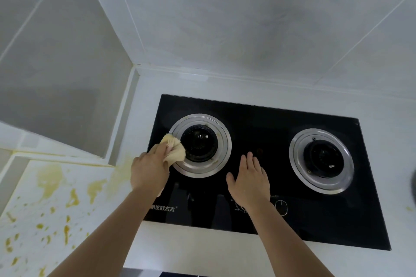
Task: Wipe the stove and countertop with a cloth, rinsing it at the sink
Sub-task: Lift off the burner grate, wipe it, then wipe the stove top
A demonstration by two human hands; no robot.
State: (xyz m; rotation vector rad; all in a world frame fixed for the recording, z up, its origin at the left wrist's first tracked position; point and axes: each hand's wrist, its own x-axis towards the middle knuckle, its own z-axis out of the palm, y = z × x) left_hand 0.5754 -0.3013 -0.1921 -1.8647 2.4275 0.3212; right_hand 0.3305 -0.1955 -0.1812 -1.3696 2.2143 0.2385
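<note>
A black glass stove (258,123) with two burners is set into the white countertop (202,252). My left hand (149,170) grips a bunched beige cloth (174,148) and holds it against the steel ring of the left burner (200,145), at its left side. My right hand (249,180) lies flat with straight fingers on the glass between the two burners, just above the control markings. The right burner (322,159) is uncovered. No sink is in view.
A lower white surface (51,209) at the left is spattered with yellow stains, which also smear the counter edge beside the stove. Tiled walls (247,18) meet in a corner behind the stove. A dark object (412,184) shows at the right edge.
</note>
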